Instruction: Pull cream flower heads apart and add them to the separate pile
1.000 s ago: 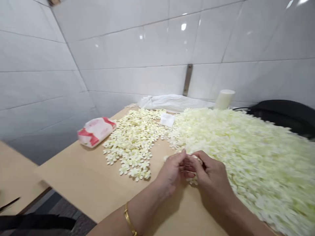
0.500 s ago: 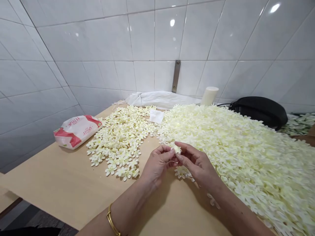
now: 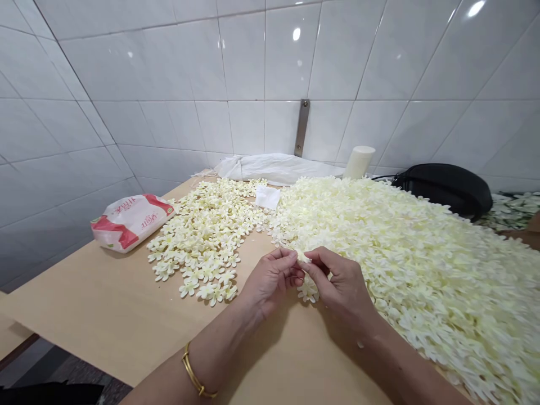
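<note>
A small pale-yellow artificial flower (image 3: pixel 302 257) is pinched between my two hands over the tabletop. My left hand (image 3: pixel 272 278) is closed, thumb and forefinger gripping the flower from the left. From the right, my right hand (image 3: pixel 337 281) pinches it with closed fingertips. The fingers hide most of the flower. Just below the fingertips another loose flower (image 3: pixel 308 291) lies on the wood. A large heap of cream flowers (image 3: pixel 405 253) spreads beside my right hand and forearm. Left of my left hand lies a smaller flower pile (image 3: pixel 206 236).
A red-and-white soft tissue pack (image 3: pixel 133 221) sits on the wooden table (image 3: pixel 105 304) at left. Behind the piles are a white paper piece (image 3: pixel 267 197), a white cloth or sack (image 3: pixel 274 167), a cream cylinder (image 3: pixel 359 162) and a black case (image 3: pixel 445 190) against the tiled wall.
My right fingers have closed in tighter on the flower, with the forefinger lower and more bent. A thin strand seen at my left fingers no longer shows. The view has shifted slightly.
</note>
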`<action>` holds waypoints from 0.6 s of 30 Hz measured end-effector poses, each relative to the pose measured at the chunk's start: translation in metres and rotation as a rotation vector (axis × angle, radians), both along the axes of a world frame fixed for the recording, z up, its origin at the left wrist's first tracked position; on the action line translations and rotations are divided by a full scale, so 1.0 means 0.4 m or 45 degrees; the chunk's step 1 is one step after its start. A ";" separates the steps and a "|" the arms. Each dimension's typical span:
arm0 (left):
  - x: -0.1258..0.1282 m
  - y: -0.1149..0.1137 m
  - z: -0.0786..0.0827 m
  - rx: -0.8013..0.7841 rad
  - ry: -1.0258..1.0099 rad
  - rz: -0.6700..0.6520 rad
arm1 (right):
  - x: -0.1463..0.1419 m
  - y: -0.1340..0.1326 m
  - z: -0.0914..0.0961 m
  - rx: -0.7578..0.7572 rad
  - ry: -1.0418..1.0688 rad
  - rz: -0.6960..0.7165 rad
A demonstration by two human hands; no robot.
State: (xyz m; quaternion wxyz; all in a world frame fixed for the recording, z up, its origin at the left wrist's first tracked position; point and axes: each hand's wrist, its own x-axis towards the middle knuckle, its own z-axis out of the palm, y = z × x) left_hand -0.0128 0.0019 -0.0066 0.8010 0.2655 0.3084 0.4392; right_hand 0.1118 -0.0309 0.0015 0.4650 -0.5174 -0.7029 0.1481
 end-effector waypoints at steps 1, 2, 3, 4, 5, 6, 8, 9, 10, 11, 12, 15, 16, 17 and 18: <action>-0.001 0.002 0.001 -0.002 0.005 0.027 | 0.003 0.003 0.001 -0.021 -0.021 0.013; -0.001 0.004 0.001 -0.007 0.011 0.052 | 0.007 0.006 0.002 -0.041 -0.030 0.025; -0.002 0.005 0.002 -0.012 0.020 0.068 | 0.012 0.010 0.004 -0.056 -0.025 0.036; -0.002 0.007 0.002 -0.017 0.029 0.080 | 0.016 0.013 0.006 -0.065 -0.005 0.046; -0.002 0.008 0.003 -0.021 0.040 0.084 | 0.020 0.015 0.007 -0.081 0.031 0.054; -0.003 0.008 0.003 -0.022 0.049 0.082 | 0.024 0.017 0.009 -0.110 0.081 0.059; -0.003 0.010 0.002 -0.014 0.062 0.076 | 0.028 0.020 0.008 -0.205 0.192 0.058; -0.003 0.010 0.001 -0.005 0.068 0.072 | 0.029 0.021 0.007 -0.253 0.243 0.049; -0.002 0.011 0.000 0.004 0.074 0.070 | 0.028 0.022 0.005 -0.291 0.280 0.036; -0.002 0.011 -0.001 0.011 0.081 0.069 | 0.028 0.023 0.003 -0.315 0.303 0.023; -0.002 0.012 -0.002 0.016 0.086 0.072 | 0.027 0.023 0.001 -0.326 0.311 0.015; -0.002 0.014 -0.005 0.011 0.099 0.074 | 0.023 0.023 -0.004 -0.344 0.294 0.034; -0.002 0.014 -0.006 -0.002 0.100 0.072 | 0.021 0.022 -0.005 -0.348 0.288 0.053; -0.001 0.013 -0.007 -0.016 0.100 0.069 | 0.018 0.021 -0.006 -0.347 0.286 0.070; -0.001 0.013 -0.008 -0.028 0.099 0.066 | 0.015 0.020 -0.006 -0.342 0.281 0.081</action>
